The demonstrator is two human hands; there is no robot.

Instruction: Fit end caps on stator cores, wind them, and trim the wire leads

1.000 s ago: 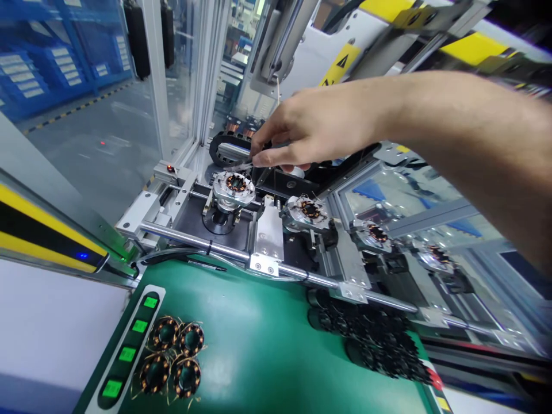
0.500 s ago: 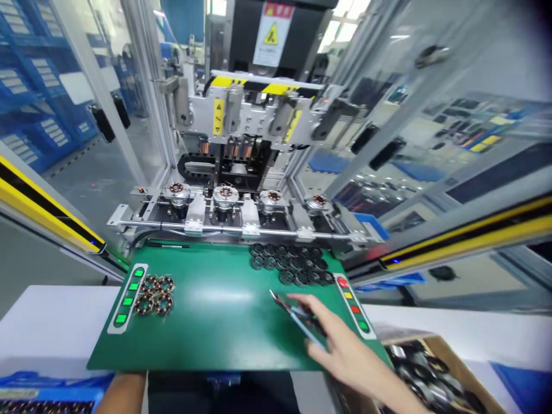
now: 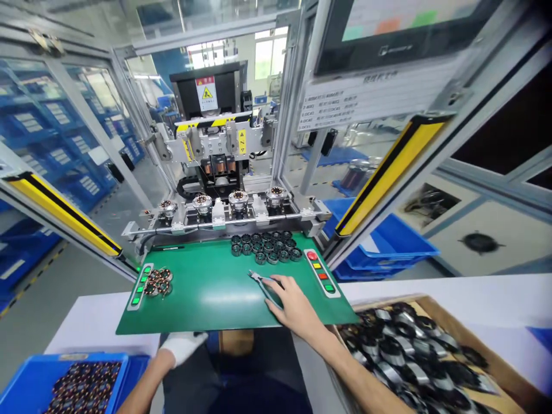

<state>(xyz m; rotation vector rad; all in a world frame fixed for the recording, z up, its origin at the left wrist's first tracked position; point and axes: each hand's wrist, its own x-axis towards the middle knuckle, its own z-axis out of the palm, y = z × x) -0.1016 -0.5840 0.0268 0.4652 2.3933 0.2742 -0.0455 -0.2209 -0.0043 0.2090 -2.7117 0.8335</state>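
Observation:
My right hand (image 3: 295,302), bare, is closed around the blue handles of a pair of cutting pliers (image 3: 260,280) low over the green work board (image 3: 207,310). The pliers' metal jaws point up and left. Below the board's front edge is my left hand (image 3: 183,347) in a white glove, blurred. Its fingers reach to the right, apart, and I see nothing held in them. Copper-wound stators (image 3: 158,283) lie grouped at the board's left. Black ring-shaped parts (image 3: 267,247) stand in rows beyond the pliers.
Behind the board a machine carries wound stators on its holders (image 3: 238,198). Button strips (image 3: 322,275) flank the board. A carton (image 3: 425,305) of black and silver rings stands right, a blue bin (image 3: 26,374) of stators lower left. Yellow light-curtain posts (image 3: 388,172) rise at both sides.
The view has swung right and tilted, showing more of the bins. My left gloved hand has come into sight below the board. My right hand still holds the pliers.

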